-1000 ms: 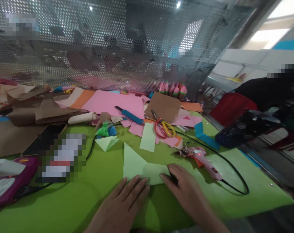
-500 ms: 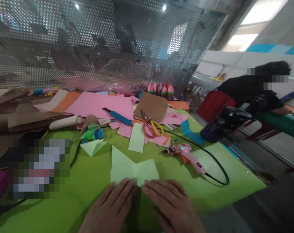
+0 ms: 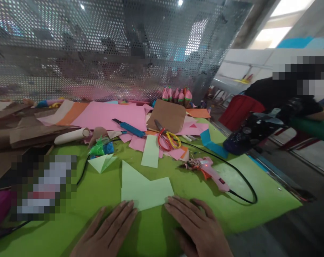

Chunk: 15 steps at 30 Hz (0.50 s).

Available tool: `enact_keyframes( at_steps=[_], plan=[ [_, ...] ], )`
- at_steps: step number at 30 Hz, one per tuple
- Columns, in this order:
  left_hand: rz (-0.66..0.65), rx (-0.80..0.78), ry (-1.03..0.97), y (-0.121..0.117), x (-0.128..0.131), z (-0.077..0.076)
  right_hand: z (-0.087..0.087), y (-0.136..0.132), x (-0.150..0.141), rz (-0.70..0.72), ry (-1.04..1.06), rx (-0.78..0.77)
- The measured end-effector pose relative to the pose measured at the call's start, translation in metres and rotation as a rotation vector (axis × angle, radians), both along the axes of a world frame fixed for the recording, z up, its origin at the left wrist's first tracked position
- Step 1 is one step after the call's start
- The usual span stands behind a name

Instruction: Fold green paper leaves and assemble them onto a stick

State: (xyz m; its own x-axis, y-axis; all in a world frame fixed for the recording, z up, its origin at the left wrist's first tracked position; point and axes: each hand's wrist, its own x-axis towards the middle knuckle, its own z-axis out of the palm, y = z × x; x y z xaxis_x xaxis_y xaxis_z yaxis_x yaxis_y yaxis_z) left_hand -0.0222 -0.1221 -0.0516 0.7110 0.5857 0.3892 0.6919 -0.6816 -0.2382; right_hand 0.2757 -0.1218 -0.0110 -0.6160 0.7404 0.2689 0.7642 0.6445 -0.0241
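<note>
A folded pale green paper [image 3: 143, 187] lies flat on the bright green table cover [image 3: 105, 192], one point sticking up to the left. My left hand [image 3: 108, 230] rests flat with fingers stretched out, its fingertips at the paper's lower left edge. My right hand [image 3: 198, 226] also lies flat with fingers spread, fingertips touching the paper's lower right corner. Neither hand holds anything.
A pink glue gun [image 3: 208, 169] with a black cord [image 3: 244, 185] lies to the right. Behind are red and yellow scissors [image 3: 168, 139], a blue cutter [image 3: 129, 128], pink sheets [image 3: 108, 114], brown card [image 3: 168, 116], a smaller folded green piece [image 3: 101, 162]. Another person [image 3: 284, 92] sits at right.
Both hands have slid apart and back toward me along the paper's lower edge. The view has shifted slightly.
</note>
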Motion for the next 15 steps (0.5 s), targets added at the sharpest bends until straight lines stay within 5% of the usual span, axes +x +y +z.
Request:
enact_keyframes(
  at_steps=[7, 11, 15],
  plan=[
    [0.006, -0.23, -0.171, 0.0, -0.016, 0.019, 0.009, 0.013, -0.006, -0.018, 0.188, -0.103],
    [0.233, -0.358, -0.357, 0.015, -0.003, 0.04, 0.017, 0.034, -0.016, -0.115, 0.273, -0.152],
    [0.171, -0.477, -0.401, 0.033, 0.008, 0.048, 0.021, 0.052, -0.022, -0.121, 0.221, -0.262]
  ],
)
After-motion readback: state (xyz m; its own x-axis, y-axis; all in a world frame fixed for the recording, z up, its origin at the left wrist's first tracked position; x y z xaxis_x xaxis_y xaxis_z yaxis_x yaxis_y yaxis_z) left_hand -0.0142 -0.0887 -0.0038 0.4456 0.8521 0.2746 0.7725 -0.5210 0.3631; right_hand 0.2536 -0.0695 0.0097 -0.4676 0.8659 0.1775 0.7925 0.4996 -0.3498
